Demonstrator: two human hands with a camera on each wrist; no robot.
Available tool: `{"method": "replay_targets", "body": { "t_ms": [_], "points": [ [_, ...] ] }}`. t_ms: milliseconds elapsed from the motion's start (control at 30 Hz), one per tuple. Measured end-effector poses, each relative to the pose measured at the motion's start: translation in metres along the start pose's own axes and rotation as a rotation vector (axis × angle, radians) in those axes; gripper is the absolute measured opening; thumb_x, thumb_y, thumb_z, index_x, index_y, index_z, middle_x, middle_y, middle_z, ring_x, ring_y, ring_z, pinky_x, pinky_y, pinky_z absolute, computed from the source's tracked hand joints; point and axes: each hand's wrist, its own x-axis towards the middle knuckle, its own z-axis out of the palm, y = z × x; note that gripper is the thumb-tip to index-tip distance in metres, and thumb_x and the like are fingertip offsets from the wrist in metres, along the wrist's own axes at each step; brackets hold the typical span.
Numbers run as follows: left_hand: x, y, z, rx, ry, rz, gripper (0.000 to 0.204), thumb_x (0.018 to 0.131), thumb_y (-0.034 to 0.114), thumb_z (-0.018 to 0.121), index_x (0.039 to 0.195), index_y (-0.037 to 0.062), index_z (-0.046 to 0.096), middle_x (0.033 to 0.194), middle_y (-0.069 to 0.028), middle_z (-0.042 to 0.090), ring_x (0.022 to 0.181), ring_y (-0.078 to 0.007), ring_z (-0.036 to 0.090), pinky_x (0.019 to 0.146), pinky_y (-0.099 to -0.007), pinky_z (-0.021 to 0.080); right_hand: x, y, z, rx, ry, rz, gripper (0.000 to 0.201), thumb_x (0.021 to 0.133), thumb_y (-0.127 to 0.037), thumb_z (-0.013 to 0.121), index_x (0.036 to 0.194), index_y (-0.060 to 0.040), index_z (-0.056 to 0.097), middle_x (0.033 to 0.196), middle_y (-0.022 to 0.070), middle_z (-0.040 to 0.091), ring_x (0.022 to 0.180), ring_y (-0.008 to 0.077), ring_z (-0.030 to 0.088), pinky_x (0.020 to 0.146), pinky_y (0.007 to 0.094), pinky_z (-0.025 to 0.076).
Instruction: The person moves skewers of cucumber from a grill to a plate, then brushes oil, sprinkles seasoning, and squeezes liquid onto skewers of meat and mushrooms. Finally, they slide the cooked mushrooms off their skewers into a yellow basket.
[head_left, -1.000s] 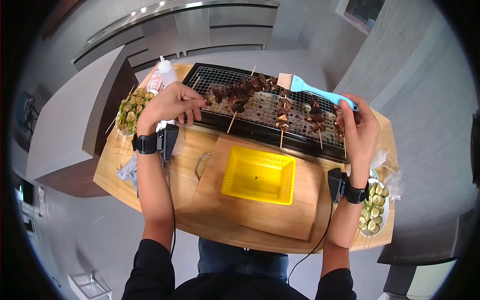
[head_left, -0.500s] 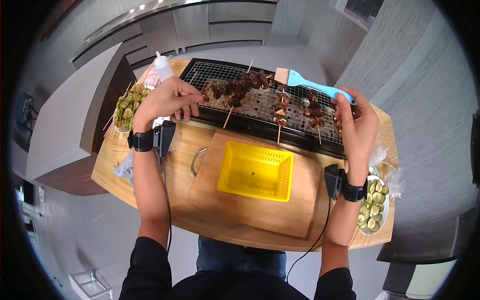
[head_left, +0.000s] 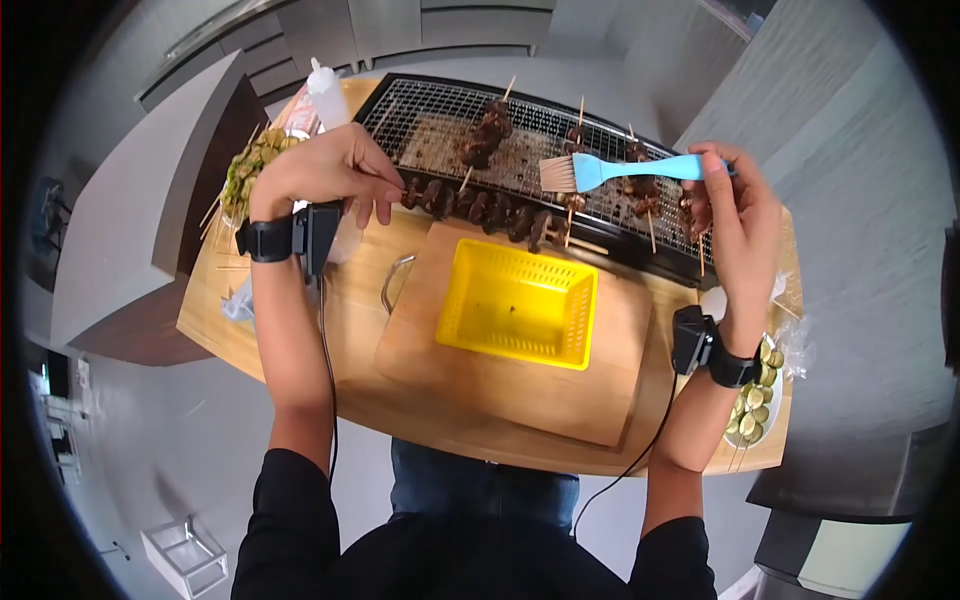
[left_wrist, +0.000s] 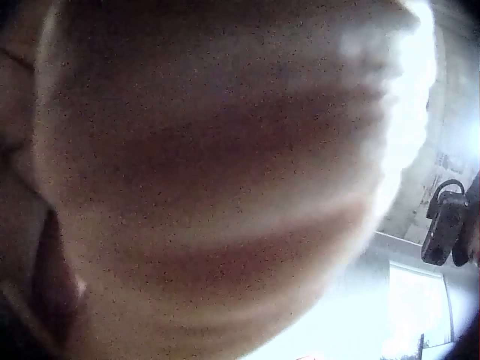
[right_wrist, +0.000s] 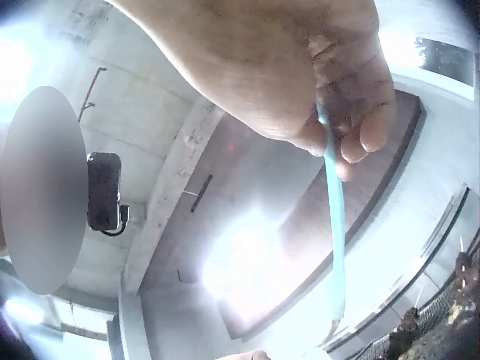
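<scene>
In the head view my left hand (head_left: 345, 172) pinches one end of a skewer of dark browned meat (head_left: 480, 210). This skewer lies crosswise over the grill's front edge, its bare stick end pointing right. My right hand (head_left: 738, 205) grips the handle of a light-blue basting brush (head_left: 640, 168), whose pale bristles sit above the grill, right of the held skewer's middle. On the black charcoal grill (head_left: 420, 100) another meat skewer (head_left: 487, 135) and several more to the right rest on the wire mesh. The left wrist view is mostly filled by my blurred hand. In the right wrist view the brush handle (right_wrist: 335, 225) runs down from my fingers.
A yellow plastic basket (head_left: 515, 305) stands on a wooden cutting board (head_left: 500, 390) before the grill. Plates of sliced green vegetable skewers sit at left (head_left: 255, 170) and right (head_left: 755, 405). A white squeeze bottle (head_left: 326, 92) stands behind my left hand.
The held skewer has come forward from over the mesh to the grill's front edge, its right end lower. The brush has turned more level and shifted slightly relative to the grill. The head view has tilted.
</scene>
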Motion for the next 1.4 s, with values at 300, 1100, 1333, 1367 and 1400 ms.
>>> {"method": "replay_targets", "body": {
  "t_ms": [300,1100,1333,1367,1400],
  "points": [
    [0.025,0.002,0.025,0.068,-0.202,0.022,0.016,0.084,0.006,0.067,0.091,-0.0076,0.071,0.072,-0.0116,0.071,0.059,-0.0161,0.069,0.050,-0.0223,0.050,-0.006,0.002,-0.015,-0.063,-0.314,0.095,0.020,0.098,-0.021,0.055,0.103,-0.0036,0.064,0.072,-0.0007,0.062,0.061,0.0031,0.051,0.052,0.0193,0.042],
    [0.006,0.007,0.013,0.031,0.140,0.131,0.019,0.091,0.013,0.062,0.096,-0.0026,0.071,0.064,-0.0042,0.066,0.052,-0.0064,0.055,0.050,-0.0211,0.044,-0.006,-0.007,-0.015,0.020,0.001,0.022,0.020,0.099,-0.021,0.057,0.102,-0.0034,0.066,0.072,-0.0007,0.059,0.062,0.0026,0.049,0.053,0.0181,0.040],
    [0.005,0.012,0.016,0.074,0.197,0.174,0.014,0.092,0.007,0.062,0.094,-0.0036,0.070,0.058,-0.0020,0.059,0.052,-0.0053,0.050,0.048,-0.0223,0.036,-0.002,0.000,-0.023,-0.029,0.076,0.002,0.021,0.098,-0.022,0.058,0.101,-0.0026,0.066,0.071,0.0004,0.061,0.060,0.0029,0.050,0.053,0.0180,0.040],
    [0.005,0.016,0.016,0.109,0.214,0.162,0.014,0.092,0.006,0.061,0.094,-0.0040,0.070,0.057,-0.0017,0.057,0.051,-0.0052,0.050,0.048,-0.0223,0.035,-0.003,0.000,-0.022,-0.007,0.098,-0.008,0.021,0.098,-0.022,0.058,0.100,-0.0025,0.066,0.071,0.0007,0.061,0.059,0.0030,0.050,0.053,0.0180,0.040],
    [0.007,0.015,0.017,0.108,0.212,0.164,0.014,0.092,0.006,0.061,0.094,-0.0040,0.070,0.057,-0.0017,0.057,0.051,-0.0052,0.050,0.048,-0.0223,0.035,-0.003,-0.003,-0.020,-0.009,0.100,-0.007,0.021,0.098,-0.022,0.058,0.100,-0.0025,0.066,0.071,0.0007,0.061,0.059,0.0030,0.050,0.053,0.0180,0.040]
  ]
}}
